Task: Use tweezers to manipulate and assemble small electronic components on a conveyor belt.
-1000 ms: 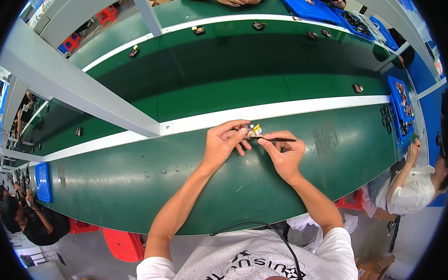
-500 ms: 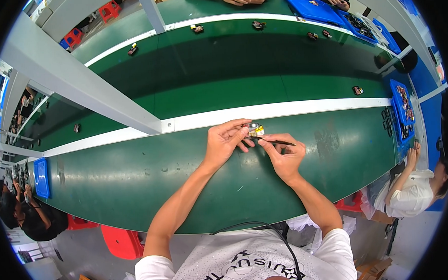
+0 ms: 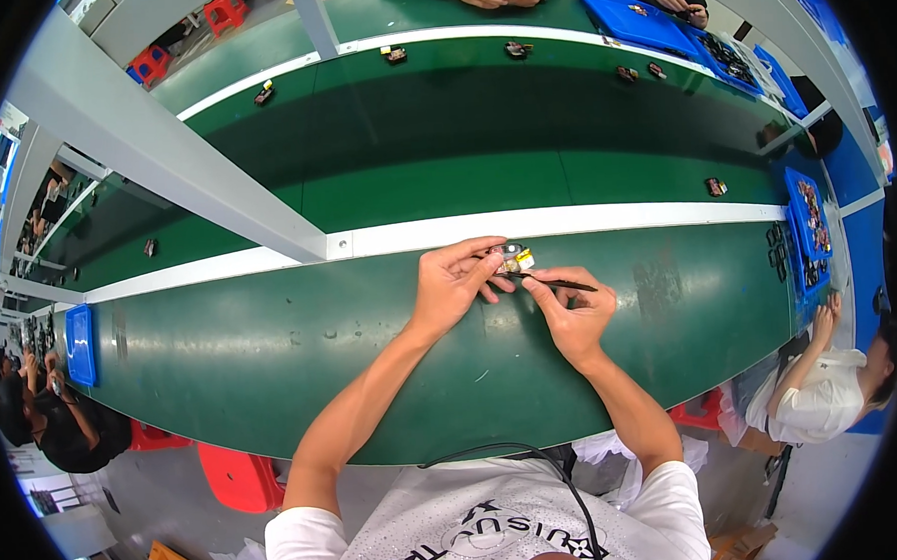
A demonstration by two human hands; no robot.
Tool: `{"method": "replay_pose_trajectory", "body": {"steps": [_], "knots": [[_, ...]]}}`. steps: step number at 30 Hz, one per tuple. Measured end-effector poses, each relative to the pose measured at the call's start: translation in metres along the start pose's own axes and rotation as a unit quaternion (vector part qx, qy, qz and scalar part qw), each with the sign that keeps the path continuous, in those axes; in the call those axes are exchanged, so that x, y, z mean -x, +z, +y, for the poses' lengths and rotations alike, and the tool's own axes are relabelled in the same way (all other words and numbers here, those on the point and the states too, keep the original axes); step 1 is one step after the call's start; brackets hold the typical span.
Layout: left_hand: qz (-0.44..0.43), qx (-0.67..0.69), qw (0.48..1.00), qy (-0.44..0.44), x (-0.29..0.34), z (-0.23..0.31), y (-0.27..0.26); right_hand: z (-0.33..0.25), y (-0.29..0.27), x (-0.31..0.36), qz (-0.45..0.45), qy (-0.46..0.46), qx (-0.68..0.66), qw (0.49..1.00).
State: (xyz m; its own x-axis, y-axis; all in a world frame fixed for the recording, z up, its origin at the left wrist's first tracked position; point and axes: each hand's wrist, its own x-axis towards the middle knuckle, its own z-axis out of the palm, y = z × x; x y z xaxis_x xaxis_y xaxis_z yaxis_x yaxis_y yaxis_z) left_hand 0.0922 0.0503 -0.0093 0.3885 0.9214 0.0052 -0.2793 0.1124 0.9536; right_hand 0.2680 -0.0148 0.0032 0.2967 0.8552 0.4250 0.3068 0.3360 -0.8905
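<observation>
My left hand (image 3: 455, 286) is closed round a small electronic assembly (image 3: 514, 261) with a dark casing and a yellow-and-white piece on it. The fingers grip it from the left, just above the green worktable (image 3: 413, 382). A slim black tool (image 3: 567, 284), looking like tweezers, is pinched in my right hand (image 3: 576, 316). Its tip meets the near side of the assembly. My fingers and the small size hide exactly what the tip touches.
Beyond a white rail (image 3: 546, 222) runs a green conveyor (image 3: 434, 186) carrying several small assemblies. Blue trays (image 3: 808, 214) with parts stand at right, beside black frames (image 3: 776, 251). A blue tray (image 3: 81, 346) lies at left. A slanting white post (image 3: 193, 161) rises ahead-left. Co-workers sit around.
The view has shifted slightly. Both hands keep nearly the same place and grip, and the tool's tip stays at the assembly.
</observation>
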Motion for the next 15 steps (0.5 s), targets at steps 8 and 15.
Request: {"method": "replay_pose_trajectory", "body": {"steps": [8, 15], "knots": [[0.009, -0.007, 1.000, -0.010, 0.0006, -0.0018, 0.0013, 0.0015, -0.0035, -0.0004, -0.011, 0.045, -0.011, 0.999], [0.015, -0.037, 0.999, -0.001, 0.0011, -0.0061, 0.0001, -0.0012, -0.0039, -0.0019, -0.037, 0.037, 0.009, 0.999]]}}
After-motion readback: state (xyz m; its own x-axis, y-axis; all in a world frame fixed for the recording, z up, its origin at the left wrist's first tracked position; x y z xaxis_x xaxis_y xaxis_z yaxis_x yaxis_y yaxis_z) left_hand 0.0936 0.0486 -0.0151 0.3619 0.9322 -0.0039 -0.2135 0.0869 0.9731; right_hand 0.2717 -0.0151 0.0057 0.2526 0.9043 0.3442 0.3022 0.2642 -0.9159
